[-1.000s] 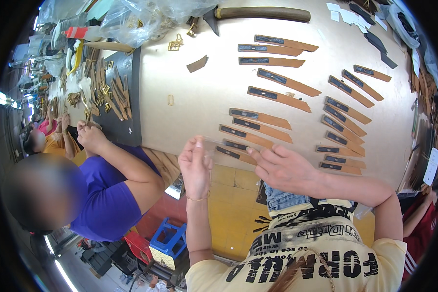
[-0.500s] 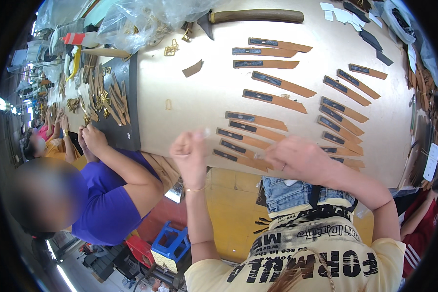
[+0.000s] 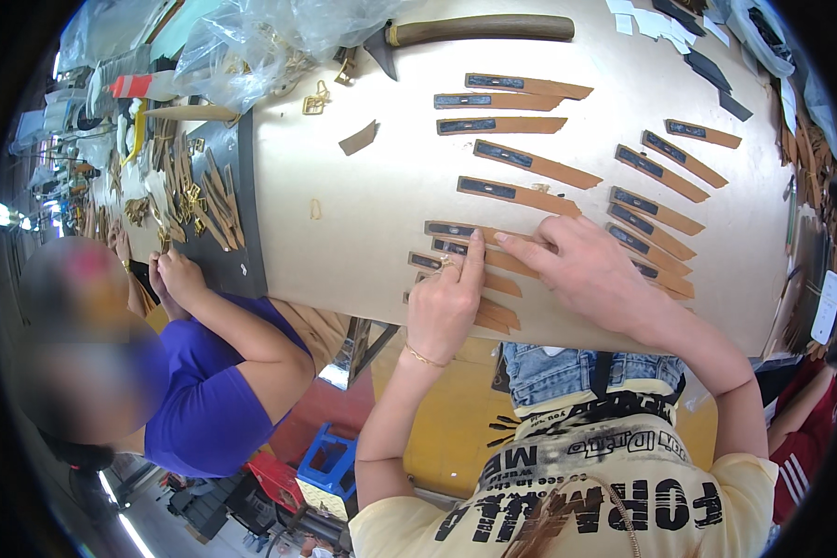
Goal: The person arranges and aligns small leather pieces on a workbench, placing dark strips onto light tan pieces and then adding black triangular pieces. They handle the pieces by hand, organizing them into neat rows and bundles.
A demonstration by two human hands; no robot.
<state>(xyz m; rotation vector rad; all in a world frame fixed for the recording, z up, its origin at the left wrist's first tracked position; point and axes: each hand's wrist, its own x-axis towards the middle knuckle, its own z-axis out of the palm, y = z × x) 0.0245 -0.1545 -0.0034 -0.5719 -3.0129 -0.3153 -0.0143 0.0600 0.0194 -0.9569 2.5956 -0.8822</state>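
Under both hands lies a flat brown leather strip [image 3: 521,263] with a black patch at its left end. My left hand [image 3: 445,305] reaches up from below, its index finger stretched out with the tip touching the strip beside the patch. Its other fingers are bent. My right hand [image 3: 593,274] rests over the strip's right part, thumb on the leather and fingers apart from it. Several like strips lie partly beneath my left hand, among them a brown strip end [image 3: 498,316]. Farther up is another patched strip [image 3: 521,192]. Anything small under my fingertips is hidden.
More patched strips [image 3: 656,244] lie at the right. A hammer [image 3: 484,30] sits at the far edge, near plastic bags [image 3: 251,46] and gold-coloured buckles [image 3: 316,99]. A brown scrap [image 3: 358,138] lies left of centre. A co-worker in a purple top [image 3: 219,372] works at the left.
My left hand has come down from the air, rightward onto the strips. My right hand has moved slightly up and away from the nearest strips. The co-worker stays at the left.
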